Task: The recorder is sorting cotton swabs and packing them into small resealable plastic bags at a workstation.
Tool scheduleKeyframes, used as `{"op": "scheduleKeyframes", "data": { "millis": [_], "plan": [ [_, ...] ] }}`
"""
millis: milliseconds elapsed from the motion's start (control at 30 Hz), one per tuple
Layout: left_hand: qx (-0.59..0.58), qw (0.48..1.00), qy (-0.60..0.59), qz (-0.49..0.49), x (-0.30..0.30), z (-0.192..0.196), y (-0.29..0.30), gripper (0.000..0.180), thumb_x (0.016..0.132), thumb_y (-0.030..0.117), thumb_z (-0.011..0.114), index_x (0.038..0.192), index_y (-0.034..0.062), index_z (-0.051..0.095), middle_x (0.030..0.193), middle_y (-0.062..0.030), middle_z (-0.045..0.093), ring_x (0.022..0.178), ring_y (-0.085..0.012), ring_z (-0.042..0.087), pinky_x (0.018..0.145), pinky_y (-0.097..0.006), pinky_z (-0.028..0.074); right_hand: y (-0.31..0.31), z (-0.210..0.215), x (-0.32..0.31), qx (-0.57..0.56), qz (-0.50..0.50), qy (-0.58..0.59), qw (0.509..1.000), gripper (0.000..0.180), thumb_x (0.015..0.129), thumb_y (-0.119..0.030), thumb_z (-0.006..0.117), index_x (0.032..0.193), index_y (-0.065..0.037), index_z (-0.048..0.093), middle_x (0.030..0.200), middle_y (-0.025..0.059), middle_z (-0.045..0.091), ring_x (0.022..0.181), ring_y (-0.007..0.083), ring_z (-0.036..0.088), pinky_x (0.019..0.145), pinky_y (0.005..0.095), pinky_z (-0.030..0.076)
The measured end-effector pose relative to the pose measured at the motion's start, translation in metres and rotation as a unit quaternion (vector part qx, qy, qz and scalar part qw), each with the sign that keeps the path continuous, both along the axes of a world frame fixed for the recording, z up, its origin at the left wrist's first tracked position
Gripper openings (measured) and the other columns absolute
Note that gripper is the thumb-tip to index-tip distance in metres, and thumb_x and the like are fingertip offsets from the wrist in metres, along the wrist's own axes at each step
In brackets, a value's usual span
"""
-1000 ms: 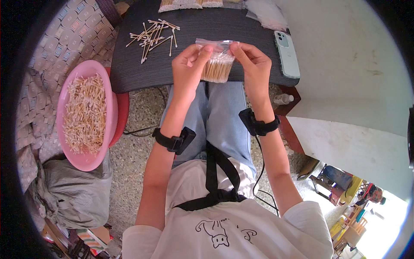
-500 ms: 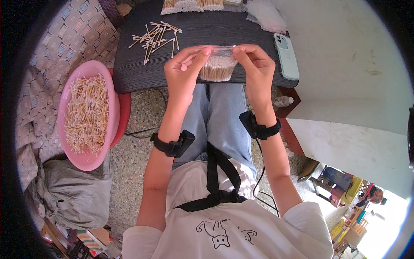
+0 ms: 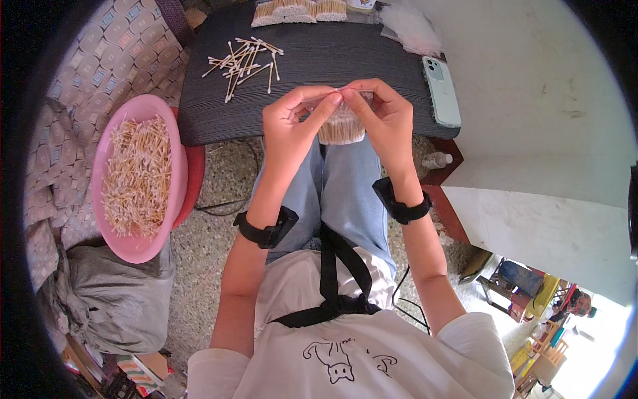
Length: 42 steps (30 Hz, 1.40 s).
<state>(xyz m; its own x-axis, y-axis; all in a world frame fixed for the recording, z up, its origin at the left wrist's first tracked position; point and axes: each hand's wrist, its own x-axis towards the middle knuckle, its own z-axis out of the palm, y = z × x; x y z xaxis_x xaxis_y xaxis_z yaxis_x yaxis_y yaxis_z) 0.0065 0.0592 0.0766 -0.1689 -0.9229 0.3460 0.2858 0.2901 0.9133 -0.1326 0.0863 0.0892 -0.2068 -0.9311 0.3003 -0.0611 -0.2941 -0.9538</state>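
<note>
A clear plastic bag packed with cotton swabs [image 3: 342, 131] hangs upright between my hands, just past the near edge of the dark table [image 3: 319, 60]. My left hand [image 3: 296, 120] pinches the bag's top edge with thumb and forefinger. Right beside it, my right hand [image 3: 382, 116] pinches the same edge, the two thumbs almost meeting at its middle. The fingers cover part of the bag's upper portion. Loose cotton swabs [image 3: 246, 63] lie scattered on the table, beyond and left of my hands.
Filled swab bags [image 3: 292, 11] line the table's far edge. Clear empty bags [image 3: 412, 30] and a pale phone [image 3: 441, 92] lie at the right. A pink basin [image 3: 143, 249] heaped with swabs stands left, on something red. A white wall [image 3: 531, 86] rises at the right.
Both hands have come nearer to me with the bag and drawn together along its top edge; before, they held its two corners apart.
</note>
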Motion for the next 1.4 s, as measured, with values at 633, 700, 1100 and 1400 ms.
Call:
{"op": "scheduleKeyframes", "data": {
  "millis": [633, 700, 1100, 1400],
  "plan": [
    [0.018, 0.999, -0.023, -0.018, 0.007, 0.004, 0.001, 0.013, 0.083, 0.007, 0.068, 0.092, -0.0018, 0.067, 0.086, -0.0085, 0.069, 0.083, -0.0122, 0.065, 0.075, -0.024, 0.051, 0.009, 0.004, -0.003, -0.003, 0.007, -0.063, 0.998, 0.012, 0.084, -0.006, 0.066, 0.092, 0.002, 0.064, 0.091, 0.0061, 0.066, 0.083, 0.0093, 0.059, 0.077, 0.0241, 0.048],
    [-0.023, 0.999, -0.044, -0.006, 0.004, 0.005, 0.001, 0.012, 0.081, 0.005, 0.068, 0.091, -0.0018, 0.067, 0.086, -0.0082, 0.069, 0.083, -0.0123, 0.066, 0.075, -0.024, 0.051, 0.009, 0.003, -0.002, -0.01, 0.009, -0.064, 0.998, 0.011, 0.084, -0.005, 0.065, 0.091, 0.002, 0.063, 0.09, 0.0055, 0.065, 0.083, 0.009, 0.059, 0.077, 0.0243, 0.047],
    [-0.016, 0.999, -0.025, -0.03, 0.003, -0.001, 0.003, 0.013, 0.085, 0.006, 0.065, 0.094, -0.0038, 0.065, 0.088, -0.01, 0.069, 0.082, -0.0142, 0.066, 0.074, -0.025, 0.052, 0.013, 0.002, 0.0, -0.003, -0.02, -0.05, 0.999, 0.009, 0.087, -0.006, 0.06, 0.092, 0.001, 0.059, 0.084, 0.0014, 0.061, 0.08, 0.0065, 0.056, 0.073, 0.0217, 0.045],
    [0.036, 0.999, -0.005, -0.018, 0.015, -0.001, 0.007, 0.013, 0.087, 0.004, 0.062, 0.097, -0.0056, 0.061, 0.092, -0.0138, 0.067, 0.085, -0.0201, 0.066, 0.078, -0.029, 0.053, 0.014, -0.002, -0.005, 0.016, -0.034, -0.079, 0.996, 0.011, 0.092, -0.011, 0.056, 0.092, -0.001, 0.059, 0.081, 0.0014, 0.06, 0.075, 0.0063, 0.054, 0.07, 0.0202, 0.042]
  ]
}}
